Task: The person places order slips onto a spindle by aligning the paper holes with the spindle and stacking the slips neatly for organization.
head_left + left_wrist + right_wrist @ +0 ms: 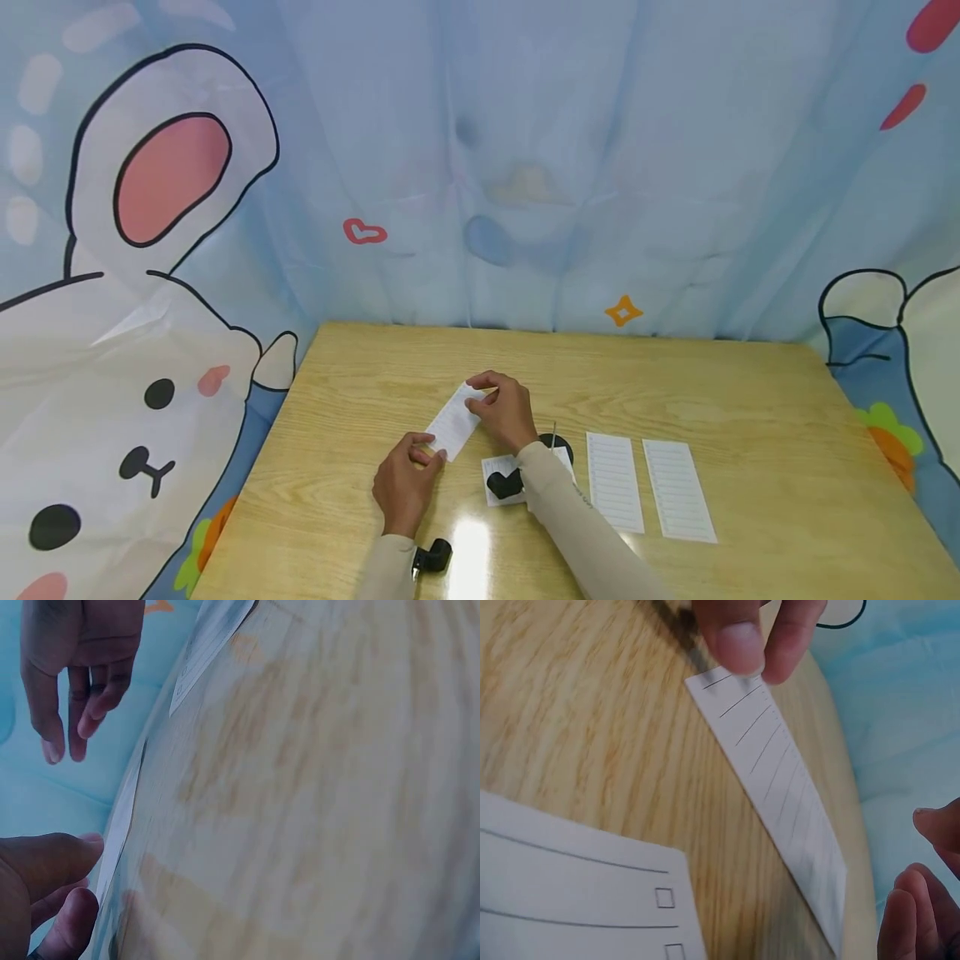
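Note:
A narrow white paper slip (452, 425) printed with lines lies slanted on the table between the hands. My left hand (407, 483) is over its near left end, thumb and fingers spread apart; in the right wrist view those left-hand fingers (919, 900) stand clear of the paper. My right hand (506, 410) is over the far end, its thumb and forefinger extended. From the left wrist, the right hand (82, 645) appears raised above the surface with nothing in it. White paper with ruled lines and small boxes (577, 877) is close under my right wrist.
Two lined white sheets (615, 483) (678, 490) lie side by side to the right. Below my right forearm is white paper (495, 467), partly hidden, near a black round base (567, 450) with a thin upright rod. A printed curtain (525, 167) hangs behind the wooden table (787, 433).

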`<state>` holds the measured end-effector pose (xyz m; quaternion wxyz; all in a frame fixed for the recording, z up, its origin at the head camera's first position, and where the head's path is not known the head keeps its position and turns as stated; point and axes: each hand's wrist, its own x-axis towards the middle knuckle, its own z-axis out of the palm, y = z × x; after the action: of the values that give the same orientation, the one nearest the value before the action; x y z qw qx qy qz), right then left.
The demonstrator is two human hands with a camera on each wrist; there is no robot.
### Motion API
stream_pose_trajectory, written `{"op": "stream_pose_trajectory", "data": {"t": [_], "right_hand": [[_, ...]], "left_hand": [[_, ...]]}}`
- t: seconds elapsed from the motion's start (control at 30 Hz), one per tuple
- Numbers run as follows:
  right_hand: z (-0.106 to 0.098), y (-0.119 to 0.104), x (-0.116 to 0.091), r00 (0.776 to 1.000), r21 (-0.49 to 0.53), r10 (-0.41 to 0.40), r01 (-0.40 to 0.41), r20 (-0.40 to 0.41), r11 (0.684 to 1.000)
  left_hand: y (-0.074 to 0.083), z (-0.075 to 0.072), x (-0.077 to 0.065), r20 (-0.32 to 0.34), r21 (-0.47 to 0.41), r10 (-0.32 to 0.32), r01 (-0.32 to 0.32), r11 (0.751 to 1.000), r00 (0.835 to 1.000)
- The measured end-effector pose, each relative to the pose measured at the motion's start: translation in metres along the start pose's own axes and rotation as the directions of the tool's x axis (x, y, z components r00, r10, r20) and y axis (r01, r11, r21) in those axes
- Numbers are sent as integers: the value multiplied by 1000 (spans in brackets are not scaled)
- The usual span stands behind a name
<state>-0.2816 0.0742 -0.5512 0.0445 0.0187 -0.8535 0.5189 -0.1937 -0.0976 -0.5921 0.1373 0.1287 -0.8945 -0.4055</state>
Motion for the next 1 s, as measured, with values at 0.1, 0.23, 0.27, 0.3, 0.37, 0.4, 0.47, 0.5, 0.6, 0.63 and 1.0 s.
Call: {"op": "stream_pose_trajectory", "data": {"t": [0.1,0.23,0.27,0.3,0.37,0.4,0.47,0.5,0.6,0.63,1.0], "right_hand": [[4,4,0,1000,-14,17,-17,-8,1000],[7,7,1,999,-25,30,-30,-16,999],[8,8,1,999,-29,37,-37,-17,999],[8,8,0,999,-34,39,-40,-18,999],[9,9,0,999,-43,49,-49,-17,998],[10,9,0,999,-46,49,-49,-18,998],[11,9,0,999,-52,41,-42,-18,998],[11,10,1,999,-53,36,-37,-18,998],[12,10,3,999,-54,29,-30,-17,998],[12,10,4,999,-58,28,-29,-16,998],[18,16,13,998,-112,59,-63,-37,992]], "left_hand": [[-1,0,-1,-11,3,3,-3,1000,1000],[-2,1,-2,-18,13,-5,5,1000,1000],[-2,1,-2,-16,14,-9,10,1000,1000],[-2,1,-2,-13,16,-15,15,1000,1000],[-2,1,-2,-7,15,-19,19,1000,1000],[-2,1,-2,-6,15,-21,21,1000,1000],[-2,2,-1,-12,15,-21,21,1000,1000],[-2,2,-1,-16,16,-19,20,1000,1000],[-1,2,0,-29,18,-16,17,1000,999],[-1,3,0,-32,20,-16,17,1000,999],[2,7,3,-55,32,-16,18,999,998]]}}
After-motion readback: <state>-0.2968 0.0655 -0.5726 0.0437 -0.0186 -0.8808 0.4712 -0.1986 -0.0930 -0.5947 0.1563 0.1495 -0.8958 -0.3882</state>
